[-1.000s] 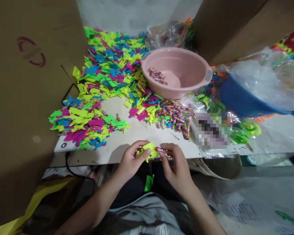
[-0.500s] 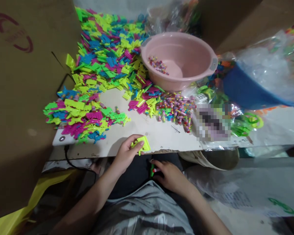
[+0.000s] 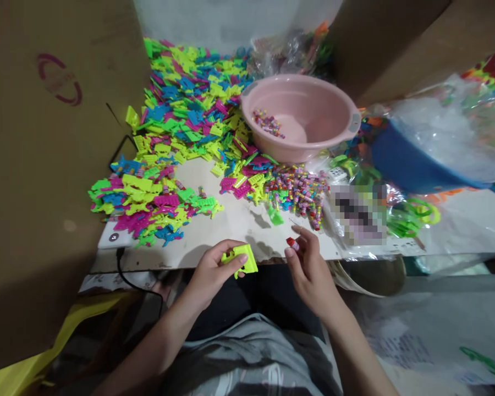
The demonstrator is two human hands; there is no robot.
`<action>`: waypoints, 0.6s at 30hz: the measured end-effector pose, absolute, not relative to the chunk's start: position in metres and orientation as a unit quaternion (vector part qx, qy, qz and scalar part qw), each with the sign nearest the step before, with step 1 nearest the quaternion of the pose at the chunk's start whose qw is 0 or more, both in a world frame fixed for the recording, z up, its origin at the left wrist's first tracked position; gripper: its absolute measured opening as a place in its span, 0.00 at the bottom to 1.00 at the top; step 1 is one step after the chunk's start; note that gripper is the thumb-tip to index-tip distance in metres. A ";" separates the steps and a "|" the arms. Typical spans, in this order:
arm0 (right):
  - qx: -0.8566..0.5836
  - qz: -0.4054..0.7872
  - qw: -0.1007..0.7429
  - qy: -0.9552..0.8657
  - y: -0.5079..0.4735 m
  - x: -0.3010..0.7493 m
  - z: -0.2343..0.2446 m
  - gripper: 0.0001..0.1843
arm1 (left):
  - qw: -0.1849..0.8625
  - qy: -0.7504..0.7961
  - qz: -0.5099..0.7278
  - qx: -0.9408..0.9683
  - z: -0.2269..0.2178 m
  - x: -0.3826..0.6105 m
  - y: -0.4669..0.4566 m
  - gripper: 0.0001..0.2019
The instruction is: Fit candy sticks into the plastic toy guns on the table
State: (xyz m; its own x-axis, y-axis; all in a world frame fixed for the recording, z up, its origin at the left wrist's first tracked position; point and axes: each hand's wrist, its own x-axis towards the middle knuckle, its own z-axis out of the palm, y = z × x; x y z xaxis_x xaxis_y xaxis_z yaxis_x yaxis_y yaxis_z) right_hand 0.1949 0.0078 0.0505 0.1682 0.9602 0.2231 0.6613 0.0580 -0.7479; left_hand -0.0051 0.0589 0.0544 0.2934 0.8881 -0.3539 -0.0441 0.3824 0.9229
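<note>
My left hand is closed around a bright yellow plastic toy piece, held just above the table's front edge. Between the thumb and fingers of my right hand is a small crayon with a red tip and a pink wrapper. Beyond that hand a green plastic piece shows near the crayon pile; whether it rests on the table or is in the air, I cannot tell. A smaller heap of mixed toy pieces lies to the left.
A pink basin with some crayons stands behind the crayon pile. A large heap of coloured pieces spreads at the back left. Cardboard boxes flank the table. Plastic bags and a blue container are at right.
My right hand has risen from the lap to above the table edge, keeping the crayon. The green piece has left it and shows near the crayon pile. The left hand still holds the yellow piece.
</note>
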 end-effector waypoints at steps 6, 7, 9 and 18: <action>-0.587 0.248 0.367 -0.678 -0.006 0.176 0.054 0.07 | 0.650 0.475 0.342 0.485 0.059 -0.002 0.055 0.15; -0.580 0.247 0.370 -0.682 -0.007 0.175 0.055 0.08 | 0.648 0.474 0.342 0.489 0.060 -0.001 0.054 0.15; -0.574 0.245 0.382 -0.682 -0.009 0.174 0.056 0.09 | 0.645 0.474 0.339 0.495 0.062 0.000 0.054 0.15; -0.587 0.199 0.413 -0.668 -0.010 0.175 0.059 0.02 | 0.571 0.492 0.347 0.558 0.063 0.001 0.052 0.12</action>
